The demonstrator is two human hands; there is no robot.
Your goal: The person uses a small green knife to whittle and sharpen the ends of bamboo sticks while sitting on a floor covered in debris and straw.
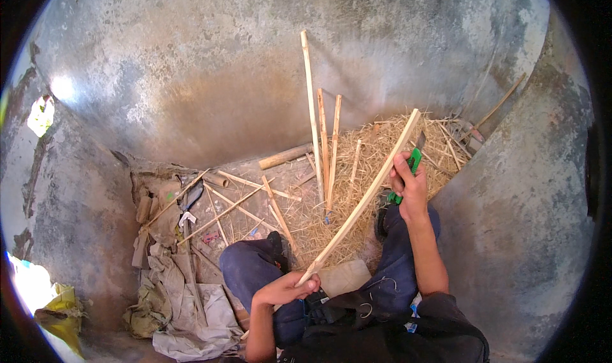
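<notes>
A long pale wooden stick point(360, 207) slants across my lap, its upper end up and to the right. My left hand point(290, 289) is closed around its lower part, and the stick's tail comes out below that hand near my left forearm. In my right hand point(408, 186) is a green utility knife point(414, 161), gripped with its blade out and pointing up beside the stick. The right-hand fingers are close to the stick; I cannot tell whether they touch it. Under the stick lies a heap of straw-like shavings point(363, 159).
Several peeled sticks point(309, 101) lean against the grey wall point(223, 63). More thin sticks point(236, 209) lie crossed on the floor at left, near a bamboo piece point(285, 156). Crumpled sacking point(197, 325) is at lower left. Another wall point(523, 203) rises close on my right.
</notes>
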